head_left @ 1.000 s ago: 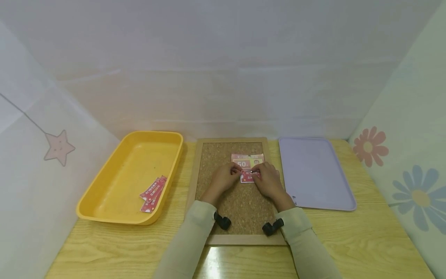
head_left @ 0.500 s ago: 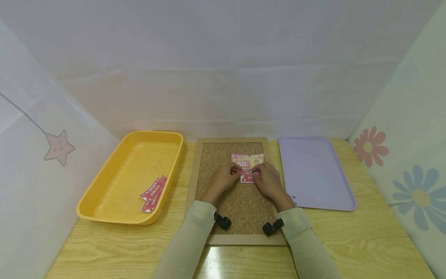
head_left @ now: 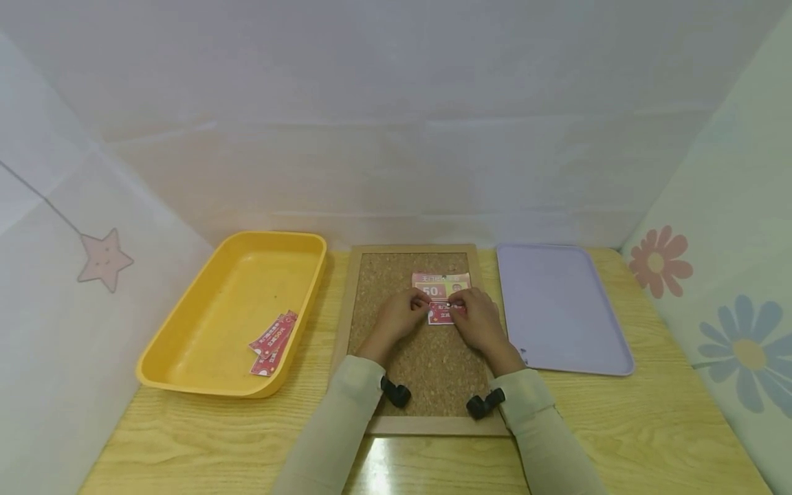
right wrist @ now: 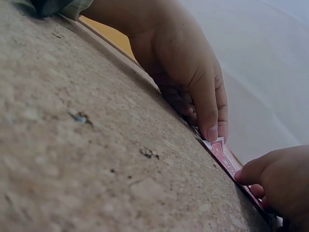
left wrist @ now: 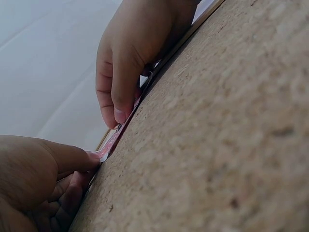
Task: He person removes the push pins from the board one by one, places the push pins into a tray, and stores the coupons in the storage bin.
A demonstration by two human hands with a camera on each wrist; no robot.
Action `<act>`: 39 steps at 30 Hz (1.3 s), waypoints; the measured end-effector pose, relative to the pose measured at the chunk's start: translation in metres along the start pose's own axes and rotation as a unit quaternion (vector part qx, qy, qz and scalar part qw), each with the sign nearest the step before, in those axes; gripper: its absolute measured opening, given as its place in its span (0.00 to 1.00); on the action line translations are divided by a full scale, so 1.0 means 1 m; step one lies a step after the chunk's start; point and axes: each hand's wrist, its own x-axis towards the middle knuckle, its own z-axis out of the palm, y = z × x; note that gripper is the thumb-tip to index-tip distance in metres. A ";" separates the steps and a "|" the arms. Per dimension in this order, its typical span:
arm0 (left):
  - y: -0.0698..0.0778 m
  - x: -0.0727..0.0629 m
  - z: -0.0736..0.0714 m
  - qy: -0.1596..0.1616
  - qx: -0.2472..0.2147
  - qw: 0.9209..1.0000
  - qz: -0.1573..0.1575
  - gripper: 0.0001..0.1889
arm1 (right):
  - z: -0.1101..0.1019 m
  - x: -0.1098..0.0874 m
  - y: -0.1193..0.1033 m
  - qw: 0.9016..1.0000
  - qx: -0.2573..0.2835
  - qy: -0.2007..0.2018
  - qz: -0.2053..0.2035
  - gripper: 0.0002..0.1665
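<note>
On the corkboard (head_left: 427, 371), toward 1 o'clock, a larger coupon (head_left: 431, 291) reads "50" under a heading starting "无门". At its 6 o'clock, a smaller red coupon (head_left: 438, 317) shows "无门" and "立减", the rest covered. At the yellow tray's (head_left: 256, 275) 4 o'clock, a top coupon (head_left: 268, 338) reads "立减50元"; the coupon beneath (head_left: 265, 365) shows "立减".

Lower coupon (head_left: 440, 317) red, white-lettered; upper card (head_left: 441, 282) pink, yellow; corkboard (head_left: 427, 364) speckled brown; basin (head_left: 235, 295) yellow.
</note>
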 end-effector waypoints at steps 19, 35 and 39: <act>0.000 -0.001 0.000 0.004 -0.001 1.000 0.006 0.06 | -0.003 0.004 -0.004 1.000 0.007 0.011 0.005 0.08; 0.001 -0.001 -0.002 0.003 0.012 1.000 0.013 0.07 | 0.000 0.007 -0.006 1.000 -0.001 0.021 0.013 0.06; 0.001 -0.002 -0.003 0.002 0.011 1.000 0.013 0.07 | 0.001 0.007 -0.004 1.000 -0.003 0.029 0.004 0.06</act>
